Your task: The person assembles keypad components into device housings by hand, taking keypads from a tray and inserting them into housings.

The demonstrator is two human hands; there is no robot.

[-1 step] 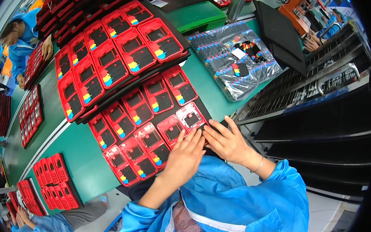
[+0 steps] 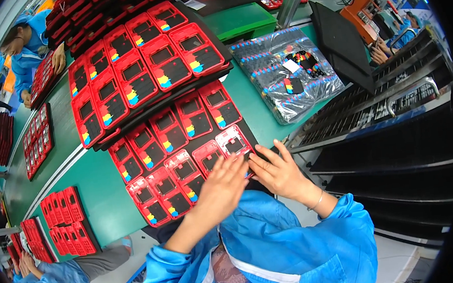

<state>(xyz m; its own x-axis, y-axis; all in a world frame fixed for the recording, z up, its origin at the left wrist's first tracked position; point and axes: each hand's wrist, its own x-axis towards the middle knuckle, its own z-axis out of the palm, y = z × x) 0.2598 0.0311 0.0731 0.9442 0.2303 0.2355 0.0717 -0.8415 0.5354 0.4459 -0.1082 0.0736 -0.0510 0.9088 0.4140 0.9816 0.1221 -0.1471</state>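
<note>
A black foam tray [image 2: 204, 143] lies in front of me with two rows of red phone housings, each with a black keypad sheet bearing yellow, red and blue patches. In the near row, my left hand [image 2: 223, 180] lies across the lower parts of the housings at the right end, fingers stretched out. Beside it, my right hand [image 2: 276, 174] rests with its fingertips on the rightmost housing [image 2: 232, 142], thumb and fingers apart. Both hands partly hide these housings, and what lies under the fingertips is mostly covered.
Stacked trays of red housings [image 2: 133, 69] rise just beyond. At the right lie a clear-bagged pack of keypad sheets [image 2: 288, 75], black foam sheets [image 2: 341, 47] and a metal rack [image 2: 378, 108]. A green bin [image 2: 243, 20] stands behind. Co-workers sit at the left and far right.
My left hand has shifted very slightly, its fingertips drawing a little away from my right hand. The tray and housings look the same.
</note>
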